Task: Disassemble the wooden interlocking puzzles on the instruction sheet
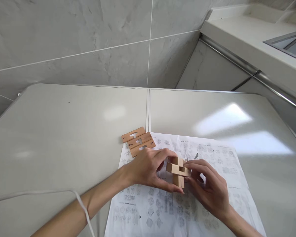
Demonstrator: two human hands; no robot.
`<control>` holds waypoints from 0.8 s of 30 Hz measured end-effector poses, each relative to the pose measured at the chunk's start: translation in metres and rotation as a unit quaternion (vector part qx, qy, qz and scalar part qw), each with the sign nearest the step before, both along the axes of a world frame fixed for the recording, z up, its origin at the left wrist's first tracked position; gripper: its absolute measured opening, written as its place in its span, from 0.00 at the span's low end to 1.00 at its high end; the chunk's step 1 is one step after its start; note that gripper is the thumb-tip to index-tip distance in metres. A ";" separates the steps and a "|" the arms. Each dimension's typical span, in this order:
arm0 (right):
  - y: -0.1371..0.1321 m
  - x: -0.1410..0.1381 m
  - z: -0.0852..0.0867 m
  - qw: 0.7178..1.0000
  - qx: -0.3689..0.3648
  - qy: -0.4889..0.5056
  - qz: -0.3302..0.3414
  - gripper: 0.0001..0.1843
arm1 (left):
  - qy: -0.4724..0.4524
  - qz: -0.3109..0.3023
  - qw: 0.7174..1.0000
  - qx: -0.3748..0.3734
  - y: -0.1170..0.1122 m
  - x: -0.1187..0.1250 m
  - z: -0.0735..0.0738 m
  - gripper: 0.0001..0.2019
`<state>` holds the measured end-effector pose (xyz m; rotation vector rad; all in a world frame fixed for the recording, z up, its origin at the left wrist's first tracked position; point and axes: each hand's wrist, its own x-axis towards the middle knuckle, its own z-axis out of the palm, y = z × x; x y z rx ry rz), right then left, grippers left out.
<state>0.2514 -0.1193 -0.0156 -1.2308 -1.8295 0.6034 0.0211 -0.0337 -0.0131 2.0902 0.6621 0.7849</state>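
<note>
Between both hands is a wooden burr puzzle (177,171), made of light notched blocks that cross each other, with a square gap showing near its middle. My left hand (151,168) is closed on it from the left, index finger at the top and thumb at the bottom. From the right, my right hand (207,187) pinches the end of the crossing block between thumb and fingers. Just beyond my left hand lie several flat brown wooden pieces (138,141) with cut-out slots and inked numbers; my hand partly covers the nearest one.
Under the hands a large creased instruction sheet (160,207) with printed diagrams covers part of the white folding table (64,138). A white cable (51,191) runs over my left forearm. Behind are a grey tiled wall (88,39) and a white counter (246,36) at right.
</note>
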 end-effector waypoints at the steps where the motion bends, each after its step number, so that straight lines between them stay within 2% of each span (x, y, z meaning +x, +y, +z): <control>1: 0.000 0.000 -0.001 1.000 0.000 0.008 -0.002 0.13 | 0.001 0.004 1.000 -0.001 0.000 0.000 0.000 0.31; 6: 0.002 0.000 -0.003 0.998 -0.010 0.056 -0.036 0.10 | -0.006 0.044 0.999 0.024 -0.001 0.001 -0.005 0.32; 12: 0.007 -0.003 -0.001 0.989 -0.069 0.040 -0.126 0.02 | -0.002 0.094 0.983 0.158 -0.004 0.005 -0.011 0.32; 19: 0.008 0.000 -0.005 0.981 -0.110 -0.026 -0.160 0.08 | 0.068 0.131 0.967 0.209 -0.006 0.008 -0.015 0.31; 24: 0.007 0.001 -0.009 0.979 -0.107 -0.054 -0.164 0.10 | 0.100 0.127 0.960 0.229 -0.007 0.008 -0.018 0.32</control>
